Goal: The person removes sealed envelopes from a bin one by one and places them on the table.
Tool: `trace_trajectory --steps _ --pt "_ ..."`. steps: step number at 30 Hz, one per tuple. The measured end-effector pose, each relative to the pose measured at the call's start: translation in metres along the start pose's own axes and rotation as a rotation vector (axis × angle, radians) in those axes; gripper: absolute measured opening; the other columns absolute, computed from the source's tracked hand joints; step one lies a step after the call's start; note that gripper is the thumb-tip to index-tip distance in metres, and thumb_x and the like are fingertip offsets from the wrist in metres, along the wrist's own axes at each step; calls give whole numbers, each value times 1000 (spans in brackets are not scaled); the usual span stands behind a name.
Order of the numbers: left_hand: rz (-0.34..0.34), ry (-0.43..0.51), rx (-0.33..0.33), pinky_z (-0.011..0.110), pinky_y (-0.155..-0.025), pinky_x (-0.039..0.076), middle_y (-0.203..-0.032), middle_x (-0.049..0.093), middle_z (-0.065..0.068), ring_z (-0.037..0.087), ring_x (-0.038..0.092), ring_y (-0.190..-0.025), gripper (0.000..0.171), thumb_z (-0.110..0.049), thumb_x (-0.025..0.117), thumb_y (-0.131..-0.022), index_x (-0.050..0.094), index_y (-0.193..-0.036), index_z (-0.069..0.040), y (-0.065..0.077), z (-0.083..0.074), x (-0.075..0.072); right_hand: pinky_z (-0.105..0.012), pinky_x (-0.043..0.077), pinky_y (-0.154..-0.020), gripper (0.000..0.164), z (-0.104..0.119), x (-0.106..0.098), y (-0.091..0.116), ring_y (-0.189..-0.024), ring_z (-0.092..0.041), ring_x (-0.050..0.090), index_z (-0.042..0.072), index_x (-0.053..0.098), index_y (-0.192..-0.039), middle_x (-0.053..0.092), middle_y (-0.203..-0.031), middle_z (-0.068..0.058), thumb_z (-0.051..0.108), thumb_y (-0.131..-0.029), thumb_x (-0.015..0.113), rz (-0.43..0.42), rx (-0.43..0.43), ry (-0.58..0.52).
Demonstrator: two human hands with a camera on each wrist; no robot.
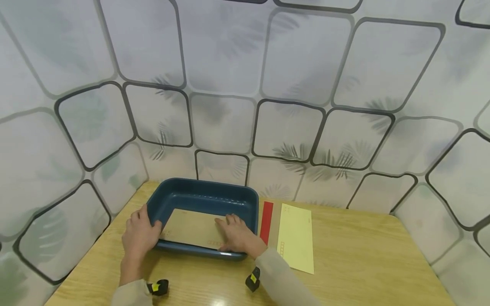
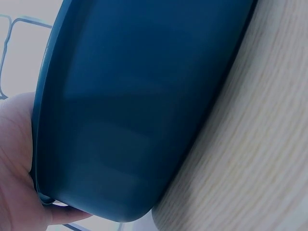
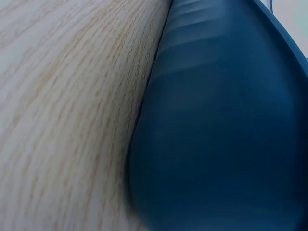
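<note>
A dark blue plastic basin [image 1: 210,185] stands on the wooden table. In it lies a brown envelope [image 1: 193,227] with small red postcode boxes, its near edge by the front rim. My left hand [image 1: 139,233] grips the basin's front left corner, the thumb over the rim near the envelope; in the left wrist view, the hand [image 2: 17,163] wraps the rim. My right hand [image 1: 239,236] rests on the envelope's right end with extended fingers, the thumb near the front rim. Only the basin's outer wall [image 3: 216,120] and the table show in the right wrist view.
Right of the basin lie a red strip [image 1: 266,223], a brown paper piece [image 1: 274,225] partly covered, and a pale yellow envelope [image 1: 296,238]. Patterned wall covering [image 1: 226,119] rises behind the table [image 1: 356,255]. Black wrist devices [image 1: 158,287] sit at both sleeves.
</note>
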State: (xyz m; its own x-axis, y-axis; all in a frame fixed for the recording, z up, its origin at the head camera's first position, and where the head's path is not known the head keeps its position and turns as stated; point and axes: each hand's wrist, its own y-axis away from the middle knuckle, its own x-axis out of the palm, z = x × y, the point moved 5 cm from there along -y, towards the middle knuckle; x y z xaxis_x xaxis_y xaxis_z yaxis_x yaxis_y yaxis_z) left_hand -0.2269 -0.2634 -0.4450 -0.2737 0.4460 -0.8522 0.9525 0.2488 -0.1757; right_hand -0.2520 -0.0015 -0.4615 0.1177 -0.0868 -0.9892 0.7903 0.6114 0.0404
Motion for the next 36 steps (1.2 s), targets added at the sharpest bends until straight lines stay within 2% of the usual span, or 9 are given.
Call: trace_trajectory --steps 15,22,29,36 --pt "5 4 6 72 -79 36 -131 30 37 53 29 -115 67 -23 44 -88 17 -140 8 0 -2 -1 -54 30 -103 99 -4 3 -5 -129 -39 25 15 23 -145 33 -142 -23 47 -67 76 45 58 -18" --pt "-4 8 12 71 -79 36 -131 31 38 54 30 -114 66 -23 44 -88 18 -140 9 0 -3 -3 -54 27 -105 105 -7 3 -8 -130 -38 23 19 20 -146 33 -144 -18 48 -64 77 59 92 -12" --pt "-2 10 12 71 -79 36 -130 31 38 54 30 -114 66 -23 44 -88 18 -140 9 1 -3 -2 -56 27 -104 104 -6 0 -8 -130 -39 24 17 26 -145 38 -140 -18 47 -61 80 32 86 -21" --pt "3 6 10 70 -79 37 -130 31 38 54 30 -114 66 -23 45 -88 18 -140 9 2 -2 -3 -54 26 -105 98 -6 1 -9 -131 -37 22 20 32 -141 41 -136 -15 51 -61 79 1 70 34"
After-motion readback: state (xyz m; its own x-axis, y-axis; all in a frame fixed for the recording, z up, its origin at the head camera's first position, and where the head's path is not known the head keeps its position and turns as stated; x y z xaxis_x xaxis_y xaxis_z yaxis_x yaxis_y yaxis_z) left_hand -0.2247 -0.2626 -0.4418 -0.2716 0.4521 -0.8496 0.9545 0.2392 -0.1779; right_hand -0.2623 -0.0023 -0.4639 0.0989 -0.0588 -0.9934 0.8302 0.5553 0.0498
